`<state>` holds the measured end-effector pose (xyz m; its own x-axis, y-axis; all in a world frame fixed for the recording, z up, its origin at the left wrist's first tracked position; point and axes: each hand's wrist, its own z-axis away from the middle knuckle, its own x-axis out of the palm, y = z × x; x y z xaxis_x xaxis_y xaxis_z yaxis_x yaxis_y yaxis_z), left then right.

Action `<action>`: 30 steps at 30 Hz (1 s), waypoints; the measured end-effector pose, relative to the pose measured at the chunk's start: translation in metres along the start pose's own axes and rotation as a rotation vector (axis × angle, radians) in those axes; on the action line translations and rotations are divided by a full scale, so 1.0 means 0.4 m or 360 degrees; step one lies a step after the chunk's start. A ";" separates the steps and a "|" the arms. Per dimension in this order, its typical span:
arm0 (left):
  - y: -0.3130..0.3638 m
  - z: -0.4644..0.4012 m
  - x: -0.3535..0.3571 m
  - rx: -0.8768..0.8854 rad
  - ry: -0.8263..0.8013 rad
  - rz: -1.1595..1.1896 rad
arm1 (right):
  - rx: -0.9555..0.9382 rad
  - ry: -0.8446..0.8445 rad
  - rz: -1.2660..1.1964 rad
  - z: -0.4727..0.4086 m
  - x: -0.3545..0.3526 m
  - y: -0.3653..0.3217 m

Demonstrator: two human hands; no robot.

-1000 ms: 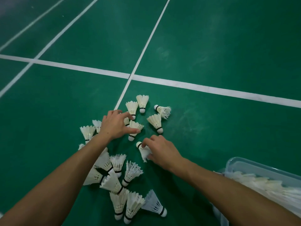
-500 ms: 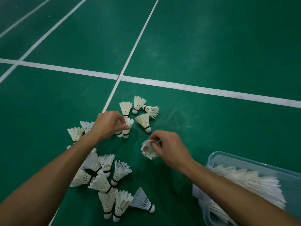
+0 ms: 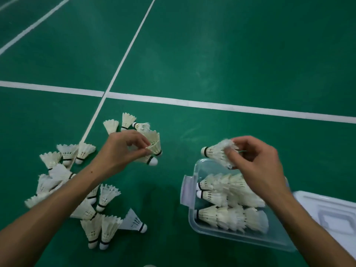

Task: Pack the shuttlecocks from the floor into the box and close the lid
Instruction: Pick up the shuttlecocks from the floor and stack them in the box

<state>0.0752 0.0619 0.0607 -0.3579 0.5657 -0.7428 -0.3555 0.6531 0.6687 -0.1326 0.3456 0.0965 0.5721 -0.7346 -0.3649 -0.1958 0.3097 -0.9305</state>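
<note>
Green court floor [image 3: 231,54] with white lines [image 3: 192,102] crossing it fills the head view. Left hand [image 3: 123,149] is raised off the floor, fingers pinched on the feather skirts of a small bunch of shuttlecocks [image 3: 153,149], cork ends pointing down and right; looks like two or three in the bunch, exact count unclear. Right hand [image 3: 256,160] is pinched on the feathers of a single shuttlecock [image 3: 215,153], cork pointing left, held over the far edge of the clear plastic box [image 3: 240,240]. Box sits on the floor at lower right, open, with rows of packed shuttlecocks [image 3: 231,205] lying on their sides, corks to the left, nested into one another. A latch flap [image 3: 186,191] sticks out on the box's left side. White lid [image 3: 331,214] lies flat on the floor just right of the box, partly behind the right forearm. Loose shuttlecocks [image 3: 100,218] are scattered on the floor at lower left, partly under the left forearm, some overlapping. Three more shuttlecocks [image 3: 127,122] lie just beyond the left hand near the line junction. Hands are well apart from each other, each holding its own load.
</note>
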 end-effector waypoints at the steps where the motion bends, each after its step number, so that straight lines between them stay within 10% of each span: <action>1: 0.038 -0.005 0.016 0.0082 0.0011 0.0063 | 0.0033 0.0078 -0.0005 0.005 -0.049 0.009; 11: 0.264 -0.027 0.192 0.0296 -0.0080 0.0406 | 0.0355 0.0415 -0.0081 0.104 -0.283 0.181; 19: 0.275 -0.028 0.214 0.0293 -0.0086 0.0369 | 0.0395 -0.0134 0.0210 0.156 -0.036 0.251; 30: 0.257 -0.007 0.195 0.0347 -0.0078 0.0361 | 0.0204 -0.0167 0.1258 0.122 0.110 0.280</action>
<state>0.0084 0.1717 0.0718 -0.3627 0.7294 -0.5800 -0.0758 0.5972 0.7985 -0.0906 0.3774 -0.0221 0.3755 -0.2107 -0.9026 -0.4848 0.7853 -0.3850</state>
